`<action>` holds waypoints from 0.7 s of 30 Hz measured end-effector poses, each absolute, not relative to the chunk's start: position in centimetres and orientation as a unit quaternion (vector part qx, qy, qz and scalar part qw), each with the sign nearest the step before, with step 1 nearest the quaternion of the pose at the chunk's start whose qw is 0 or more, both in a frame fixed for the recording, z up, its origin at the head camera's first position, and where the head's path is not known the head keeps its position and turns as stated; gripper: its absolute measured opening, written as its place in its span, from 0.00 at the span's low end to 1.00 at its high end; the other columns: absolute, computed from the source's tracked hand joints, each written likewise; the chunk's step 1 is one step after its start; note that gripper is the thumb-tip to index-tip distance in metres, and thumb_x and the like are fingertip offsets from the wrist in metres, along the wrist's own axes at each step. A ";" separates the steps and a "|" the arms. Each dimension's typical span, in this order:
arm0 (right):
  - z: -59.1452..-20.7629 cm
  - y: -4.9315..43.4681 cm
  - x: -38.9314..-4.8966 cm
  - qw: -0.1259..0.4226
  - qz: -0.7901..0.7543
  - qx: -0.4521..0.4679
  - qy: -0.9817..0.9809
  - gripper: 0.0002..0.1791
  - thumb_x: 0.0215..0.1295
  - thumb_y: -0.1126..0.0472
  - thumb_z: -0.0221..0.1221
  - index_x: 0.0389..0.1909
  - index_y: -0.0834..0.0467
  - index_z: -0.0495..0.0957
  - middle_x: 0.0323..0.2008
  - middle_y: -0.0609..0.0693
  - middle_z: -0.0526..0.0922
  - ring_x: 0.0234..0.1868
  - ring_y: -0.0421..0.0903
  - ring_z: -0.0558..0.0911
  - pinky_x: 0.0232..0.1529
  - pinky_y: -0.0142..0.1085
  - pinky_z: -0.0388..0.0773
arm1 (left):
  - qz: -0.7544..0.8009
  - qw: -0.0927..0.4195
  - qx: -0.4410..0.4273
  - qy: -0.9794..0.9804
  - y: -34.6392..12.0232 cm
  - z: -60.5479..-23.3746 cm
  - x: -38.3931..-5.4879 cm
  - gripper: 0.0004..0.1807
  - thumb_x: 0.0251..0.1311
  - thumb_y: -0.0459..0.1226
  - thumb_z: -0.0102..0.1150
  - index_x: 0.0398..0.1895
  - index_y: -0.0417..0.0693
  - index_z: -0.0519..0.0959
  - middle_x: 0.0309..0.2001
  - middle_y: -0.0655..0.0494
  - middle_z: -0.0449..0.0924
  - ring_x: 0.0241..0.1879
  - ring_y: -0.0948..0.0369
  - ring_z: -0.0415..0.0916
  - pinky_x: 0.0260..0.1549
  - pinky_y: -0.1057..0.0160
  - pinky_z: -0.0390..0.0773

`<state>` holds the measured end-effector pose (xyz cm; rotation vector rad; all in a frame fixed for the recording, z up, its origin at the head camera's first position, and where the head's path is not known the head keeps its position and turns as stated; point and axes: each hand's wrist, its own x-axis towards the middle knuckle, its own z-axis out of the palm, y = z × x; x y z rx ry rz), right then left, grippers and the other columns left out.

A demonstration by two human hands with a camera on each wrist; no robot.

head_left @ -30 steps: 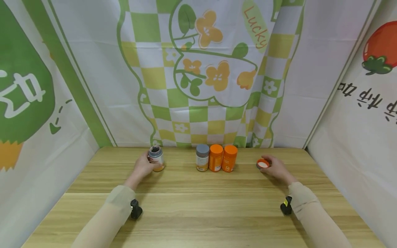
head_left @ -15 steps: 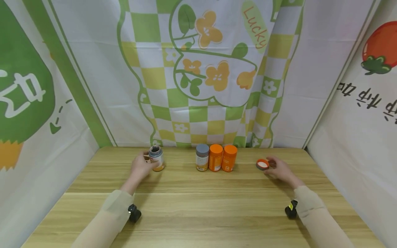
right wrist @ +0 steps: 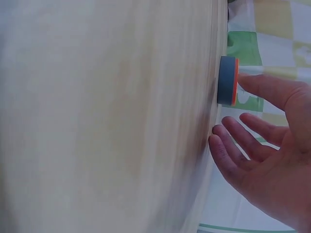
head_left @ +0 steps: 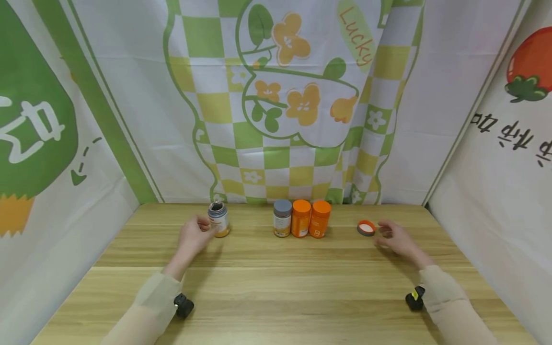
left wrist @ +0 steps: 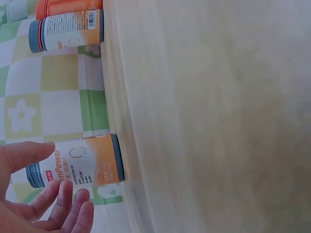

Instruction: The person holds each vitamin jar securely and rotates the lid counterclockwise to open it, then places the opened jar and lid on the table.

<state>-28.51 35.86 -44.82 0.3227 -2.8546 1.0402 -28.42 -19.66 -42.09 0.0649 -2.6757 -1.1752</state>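
An uncapped pill bottle (head_left: 220,223) with a white and orange label stands upright at the table's back left. Beside it is my left hand (head_left: 193,236), its thumb and fingers spread apart; in the left wrist view the bottle (left wrist: 87,162) stands past the fingertips. At the back right a grey screw cap (head_left: 366,228) with an orange inner rim lies upside down on the table. My right hand (head_left: 398,238) is just right of the cap, holding nothing. The right wrist view has the cap (right wrist: 227,80) beyond loosely bent fingers.
Between the hands, a grey-capped bottle (head_left: 282,219) and two orange bottles (head_left: 301,219) stand in a row near the back edge of the wooden table (head_left: 284,292). A checked curtain (head_left: 276,158) hangs right behind them.
My left hand has let go of the uncapped bottle and drawn back left. My right hand has released the cap and moved off to the right. Both objects stay in place.
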 end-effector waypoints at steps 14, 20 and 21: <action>-43.7 34.9 -26.1 0.046 0.325 0.109 -0.938 0.23 0.62 0.64 0.60 0.53 0.75 0.69 0.46 0.70 0.78 0.47 0.63 0.80 0.48 0.51 0.76 | -0.383 0.115 -0.024 -0.916 -18.0 -42.3 -27.4 0.14 0.50 0.37 0.67 0.37 0.36 0.79 0.35 0.44 0.84 0.35 0.52 0.81 0.38 0.54 0.76; -43.7 34.0 -25.5 0.047 0.324 0.120 -0.937 0.20 0.63 0.63 0.58 0.51 0.72 0.72 0.47 0.69 0.79 0.46 0.63 0.80 0.48 0.51 0.76 | -0.385 0.110 -0.043 -0.915 -17.0 -42.0 -27.3 0.13 0.51 0.36 0.66 0.37 0.37 0.80 0.35 0.45 0.84 0.35 0.52 0.81 0.40 0.53 0.77; -43.7 33.9 -25.5 0.046 0.325 0.123 -0.936 0.19 0.63 0.63 0.58 0.51 0.72 0.73 0.47 0.69 0.79 0.46 0.63 0.80 0.48 0.51 0.76 | -0.386 0.108 -0.046 -0.915 -16.8 -42.0 -27.3 0.13 0.51 0.36 0.66 0.38 0.37 0.80 0.35 0.45 0.84 0.36 0.52 0.81 0.40 0.53 0.77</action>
